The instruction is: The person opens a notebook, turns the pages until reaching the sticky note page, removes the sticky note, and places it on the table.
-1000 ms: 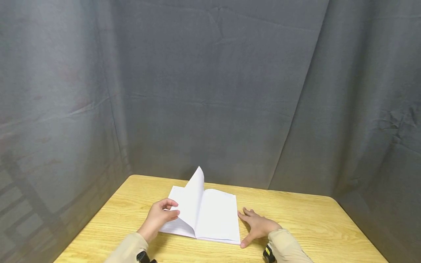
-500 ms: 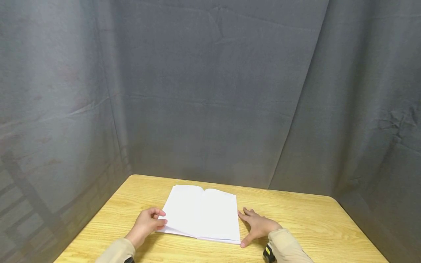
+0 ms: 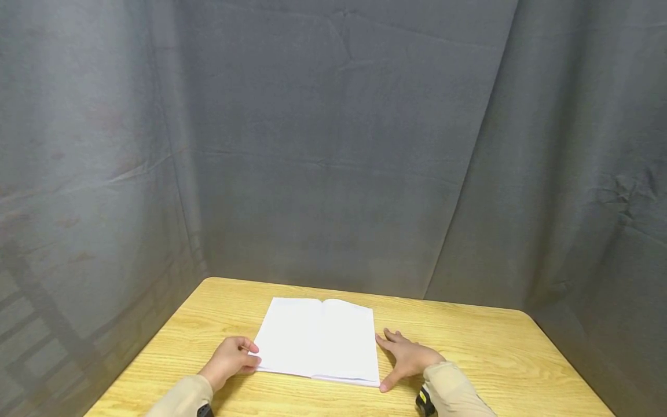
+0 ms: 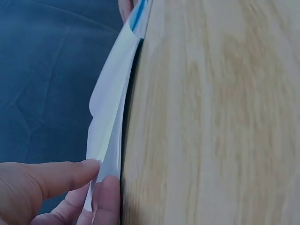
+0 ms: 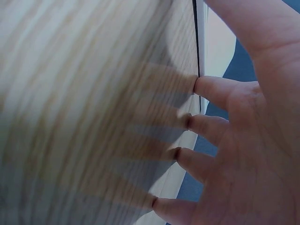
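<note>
An open notebook (image 3: 318, 339) with blank white pages lies flat on the wooden table. At its left edge is my left hand (image 3: 231, 359), thumb and index finger curled at the near left corner. In the left wrist view that hand (image 4: 61, 192) pinches the edge of a white page (image 4: 110, 93), which stands slightly apart from the sheets under it. My right hand (image 3: 409, 359) rests beside the right edge with fingers spread. In the right wrist view its fingertips (image 5: 206, 86) touch the tabletop, the index finger against the notebook's edge.
The light wooden table (image 3: 479, 359) extends to both sides of the notebook. Grey curtains (image 3: 323, 145) hang behind it and along both sides. Dark wrist devices (image 3: 426, 402) show at the beige sleeves (image 3: 455, 391).
A raised page has swung left and now lies flat on the left side. My left hand went left with it, then slightly toward me. The right hand has stayed in place.
</note>
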`<state>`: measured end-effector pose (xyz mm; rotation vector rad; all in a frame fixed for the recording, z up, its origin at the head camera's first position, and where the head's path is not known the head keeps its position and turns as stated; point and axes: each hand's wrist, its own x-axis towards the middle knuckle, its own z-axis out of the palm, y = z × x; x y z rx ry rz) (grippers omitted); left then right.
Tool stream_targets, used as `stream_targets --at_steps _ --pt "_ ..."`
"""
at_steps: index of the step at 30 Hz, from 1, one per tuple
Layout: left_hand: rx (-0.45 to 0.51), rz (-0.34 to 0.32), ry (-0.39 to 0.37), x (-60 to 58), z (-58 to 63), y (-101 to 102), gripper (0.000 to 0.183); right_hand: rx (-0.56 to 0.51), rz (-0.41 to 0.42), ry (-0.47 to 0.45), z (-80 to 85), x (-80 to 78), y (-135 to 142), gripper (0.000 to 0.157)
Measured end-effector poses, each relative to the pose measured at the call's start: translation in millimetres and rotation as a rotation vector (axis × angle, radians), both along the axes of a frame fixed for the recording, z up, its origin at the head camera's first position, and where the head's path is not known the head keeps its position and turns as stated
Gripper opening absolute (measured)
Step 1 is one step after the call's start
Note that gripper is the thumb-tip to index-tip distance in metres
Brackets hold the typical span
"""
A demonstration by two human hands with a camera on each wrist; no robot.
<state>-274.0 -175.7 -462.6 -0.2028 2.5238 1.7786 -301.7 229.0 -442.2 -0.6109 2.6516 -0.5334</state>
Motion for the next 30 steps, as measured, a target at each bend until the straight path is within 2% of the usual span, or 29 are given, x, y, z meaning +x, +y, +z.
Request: stream_targets --at_steps 12,24,30 --pt "-0.115 -0.045 -0.017 -0.7 1.5 -1.7 0.021 -0.002 0.002 0.013 -2.1 -0.7 0.6 0.117" --pt "-0.269 -0.125 -0.012 -0.2 3.9 -1.5 0.026 0.004 0.004 0.011 -1.9 -0.3 1.1 0.117" --pt "-0.277 -0.122 -0.019 0.9 4.9 -0.5 0.027 0.008 0.002 0.014 -2.1 -0.7 1.3 0.117"
